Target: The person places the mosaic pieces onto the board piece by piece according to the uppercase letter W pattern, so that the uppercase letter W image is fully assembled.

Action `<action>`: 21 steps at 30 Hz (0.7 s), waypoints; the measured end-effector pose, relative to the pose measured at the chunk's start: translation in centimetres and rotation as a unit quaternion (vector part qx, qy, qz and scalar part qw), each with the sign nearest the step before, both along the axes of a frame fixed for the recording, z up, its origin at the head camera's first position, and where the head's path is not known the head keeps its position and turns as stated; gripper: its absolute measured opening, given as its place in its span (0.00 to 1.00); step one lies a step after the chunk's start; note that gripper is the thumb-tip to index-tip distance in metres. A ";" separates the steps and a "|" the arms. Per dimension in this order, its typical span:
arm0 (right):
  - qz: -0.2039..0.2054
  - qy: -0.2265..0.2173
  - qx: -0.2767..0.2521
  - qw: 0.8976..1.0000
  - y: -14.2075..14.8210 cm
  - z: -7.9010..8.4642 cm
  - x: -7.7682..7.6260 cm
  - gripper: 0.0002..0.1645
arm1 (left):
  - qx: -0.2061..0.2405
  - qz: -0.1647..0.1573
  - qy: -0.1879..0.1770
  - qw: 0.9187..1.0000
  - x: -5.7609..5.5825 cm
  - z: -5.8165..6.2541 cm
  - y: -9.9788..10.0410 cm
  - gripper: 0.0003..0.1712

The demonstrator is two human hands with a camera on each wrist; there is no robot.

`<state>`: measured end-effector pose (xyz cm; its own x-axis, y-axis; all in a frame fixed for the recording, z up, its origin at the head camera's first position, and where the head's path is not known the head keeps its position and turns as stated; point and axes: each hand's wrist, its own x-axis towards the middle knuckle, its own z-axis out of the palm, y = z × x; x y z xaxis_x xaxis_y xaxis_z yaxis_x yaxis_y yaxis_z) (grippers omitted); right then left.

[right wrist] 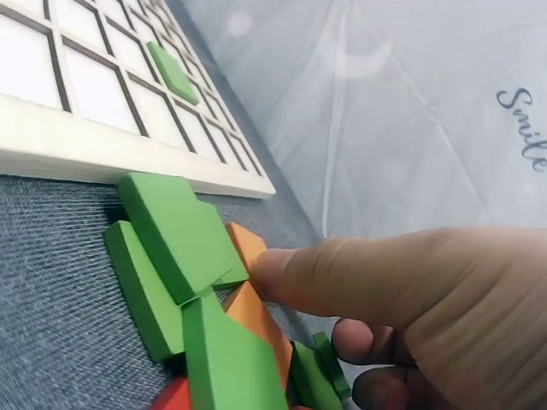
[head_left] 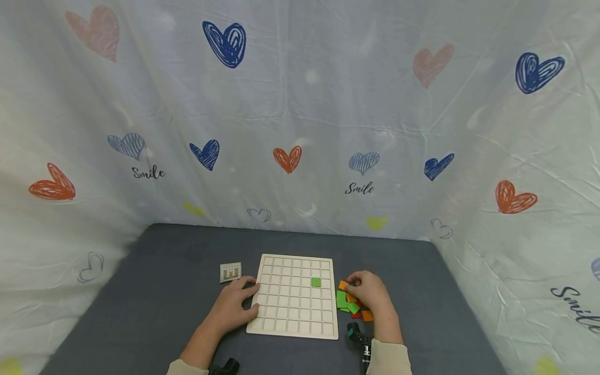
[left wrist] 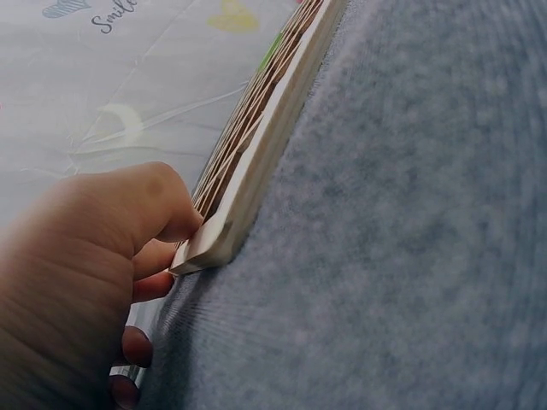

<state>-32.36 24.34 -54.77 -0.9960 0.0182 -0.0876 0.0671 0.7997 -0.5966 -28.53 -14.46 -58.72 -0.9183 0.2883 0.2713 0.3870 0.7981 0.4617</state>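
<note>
The left hand [head_left: 230,307], fingers loosely bent and thumb spread apart, rests against the left edge of one pale grid board [head_left: 295,301], while the right hand [head_left: 372,291] pinches one orange tile [head_left: 342,285] at the far end of a pile [head_left: 342,300] just right of the board. One green tile [head_left: 316,282] sits on the board; the pile shows two other orange tiles [head_left: 367,316], plus overlapping green and red ones I cannot count exactly. Near the left fingers lies one small card [head_left: 225,272].
</note>
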 end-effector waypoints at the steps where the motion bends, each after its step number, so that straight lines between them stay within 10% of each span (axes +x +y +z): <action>1: 0.000 0.000 0.002 1.000 0.0 0.0 0.0 0.11 | -0.001 0.000 0.000 1.000 0.0 0.0 0.0 0.28; 21: 0.016 0.103 0.030 0.994 -0.5 2.1 0.7 0.13 | 0.009 0.004 -0.005 1.000 0.1 0.2 0.1 0.29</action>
